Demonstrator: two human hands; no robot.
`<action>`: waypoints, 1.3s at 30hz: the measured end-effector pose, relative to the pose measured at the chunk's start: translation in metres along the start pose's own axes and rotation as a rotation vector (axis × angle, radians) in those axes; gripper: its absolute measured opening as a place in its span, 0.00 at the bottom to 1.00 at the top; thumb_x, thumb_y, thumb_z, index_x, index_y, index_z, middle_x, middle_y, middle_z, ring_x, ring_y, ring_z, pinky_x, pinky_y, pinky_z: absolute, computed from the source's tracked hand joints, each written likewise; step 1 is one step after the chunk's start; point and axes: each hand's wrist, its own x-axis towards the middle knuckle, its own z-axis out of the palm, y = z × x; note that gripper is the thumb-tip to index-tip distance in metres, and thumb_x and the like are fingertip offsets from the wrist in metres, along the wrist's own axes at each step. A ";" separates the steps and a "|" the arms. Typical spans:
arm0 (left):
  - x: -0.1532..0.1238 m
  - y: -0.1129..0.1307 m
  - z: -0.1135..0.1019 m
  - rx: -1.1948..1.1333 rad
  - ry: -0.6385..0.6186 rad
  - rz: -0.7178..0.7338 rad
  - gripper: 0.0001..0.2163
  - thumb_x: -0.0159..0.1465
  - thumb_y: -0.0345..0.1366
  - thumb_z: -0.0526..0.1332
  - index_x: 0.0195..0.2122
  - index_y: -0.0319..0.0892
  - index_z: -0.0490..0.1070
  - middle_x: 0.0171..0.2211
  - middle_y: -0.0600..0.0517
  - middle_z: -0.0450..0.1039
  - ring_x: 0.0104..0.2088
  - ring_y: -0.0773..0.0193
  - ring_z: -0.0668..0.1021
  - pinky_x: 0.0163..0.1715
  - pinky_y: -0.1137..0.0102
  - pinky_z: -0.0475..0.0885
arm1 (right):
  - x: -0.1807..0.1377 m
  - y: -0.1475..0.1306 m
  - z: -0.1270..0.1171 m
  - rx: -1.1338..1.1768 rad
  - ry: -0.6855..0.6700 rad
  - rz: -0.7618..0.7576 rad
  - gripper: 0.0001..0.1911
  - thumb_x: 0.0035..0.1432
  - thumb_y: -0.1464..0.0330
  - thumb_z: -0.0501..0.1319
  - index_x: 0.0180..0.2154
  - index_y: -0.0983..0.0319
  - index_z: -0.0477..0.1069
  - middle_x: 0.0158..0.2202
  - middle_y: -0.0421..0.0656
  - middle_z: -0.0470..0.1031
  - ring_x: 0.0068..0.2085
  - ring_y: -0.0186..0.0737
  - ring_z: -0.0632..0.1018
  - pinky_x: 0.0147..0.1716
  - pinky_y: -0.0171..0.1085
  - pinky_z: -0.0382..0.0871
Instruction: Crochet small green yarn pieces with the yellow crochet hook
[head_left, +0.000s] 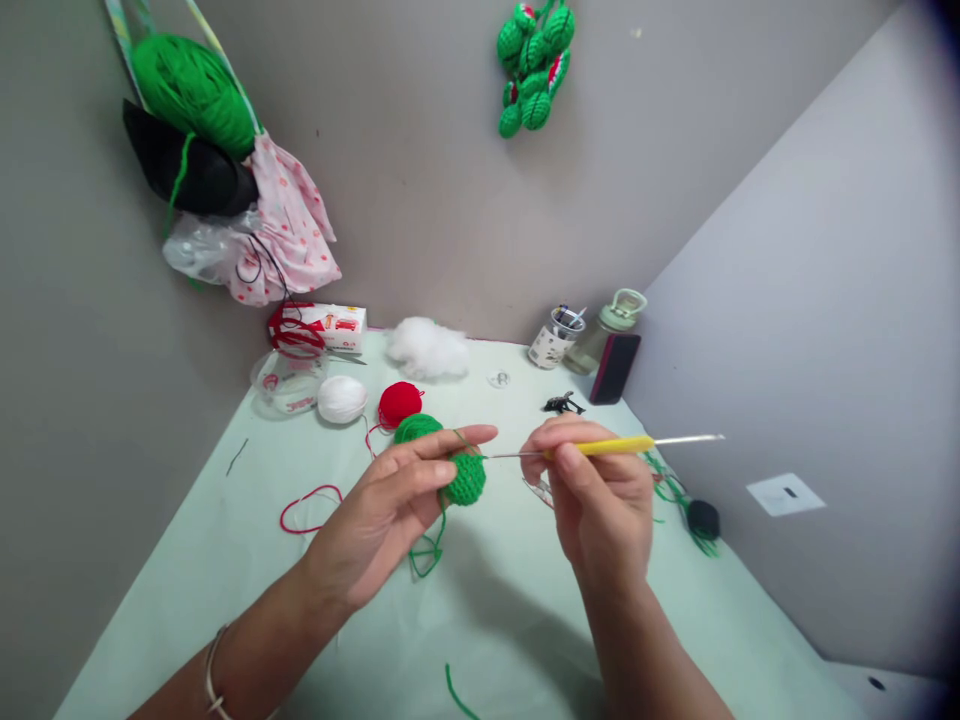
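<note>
My left hand (394,500) pinches a small round green crochet piece (466,480) between thumb and fingers, with the index finger stretched out above it. In my right hand (600,490) is a crochet hook (611,446) with a yellow handle and metal at both ends. The hook's left tip reaches the edge of the green piece. Green working yarn (426,560) hangs in loops below the left hand. Just behind that hand sits a green yarn ball (417,428), partly hidden by the fingers.
A red yarn ball (400,404), a white yarn ball (342,400) and white stuffing (427,348) lie farther back. At the back right stand a pen jar (553,342), a bottle (600,335) and a phone (615,369). Bags (289,220) and finished crochet pieces (534,75) hang on the wall.
</note>
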 end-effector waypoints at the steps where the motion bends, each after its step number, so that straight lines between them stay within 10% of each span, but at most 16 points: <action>1: -0.001 0.000 0.000 0.020 -0.007 -0.003 0.14 0.63 0.42 0.72 0.49 0.48 0.87 0.43 0.49 0.78 0.44 0.61 0.74 0.51 0.68 0.71 | 0.002 0.000 0.000 0.055 -0.009 0.046 0.06 0.66 0.66 0.68 0.38 0.56 0.86 0.31 0.43 0.79 0.28 0.37 0.75 0.25 0.38 0.72; 10: -0.003 -0.009 0.006 0.245 0.001 0.130 0.22 0.61 0.40 0.76 0.57 0.55 0.82 0.48 0.49 0.81 0.55 0.53 0.77 0.58 0.58 0.73 | -0.011 0.002 0.006 -0.254 -0.154 -0.114 0.11 0.69 0.70 0.66 0.45 0.49 0.86 0.40 0.44 0.86 0.43 0.46 0.82 0.43 0.47 0.79; 19: -0.006 -0.013 0.001 0.439 0.052 0.244 0.23 0.61 0.39 0.77 0.57 0.59 0.81 0.46 0.51 0.74 0.52 0.55 0.78 0.59 0.57 0.73 | -0.004 0.008 0.006 0.108 -0.134 0.136 0.08 0.69 0.62 0.67 0.39 0.56 0.83 0.34 0.42 0.85 0.32 0.37 0.79 0.32 0.37 0.76; 39: -0.003 0.000 0.000 0.737 -0.015 0.379 0.17 0.60 0.28 0.74 0.49 0.53 0.84 0.41 0.54 0.76 0.43 0.62 0.77 0.53 0.63 0.76 | -0.002 0.006 -0.013 0.079 -0.376 0.081 0.10 0.75 0.64 0.59 0.44 0.55 0.80 0.39 0.43 0.86 0.36 0.38 0.81 0.36 0.39 0.77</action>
